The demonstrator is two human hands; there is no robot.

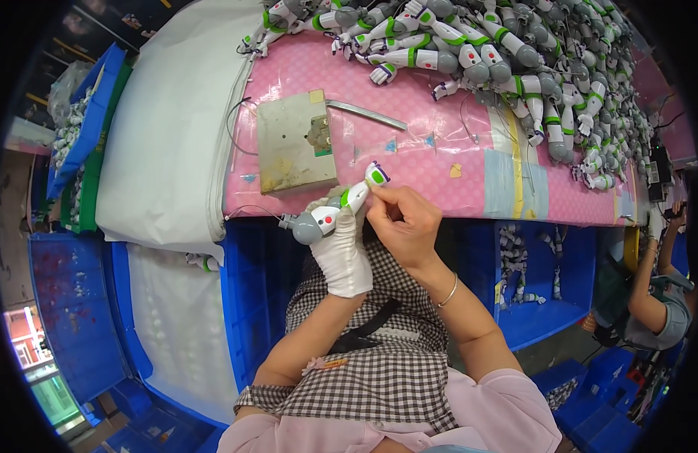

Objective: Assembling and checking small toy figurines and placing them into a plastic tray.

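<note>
A toy arm (324,217) in white and grey, with green bands and a red dot, lies slantwise in front of me at the table's near edge. My left hand (341,259), in a white glove, is closed around it from below, the grey ball end at the left and the small toy hand pointing up and right. My bare right hand (407,226) is curled beside the toy's wrist, thumb and fingers pinched together. Whatever sits in that pinch is hidden. Just beyond stands a worn beige metal box (288,143) with an opening on its right side.
A metal bar (366,115) lies right of the box on the pink table cover (439,192). Many toy arms (500,53) are heaped at the far right. White sheeting (160,136) covers the left. Blue bins (545,317) sit below; a co-worker (658,294) is at far right.
</note>
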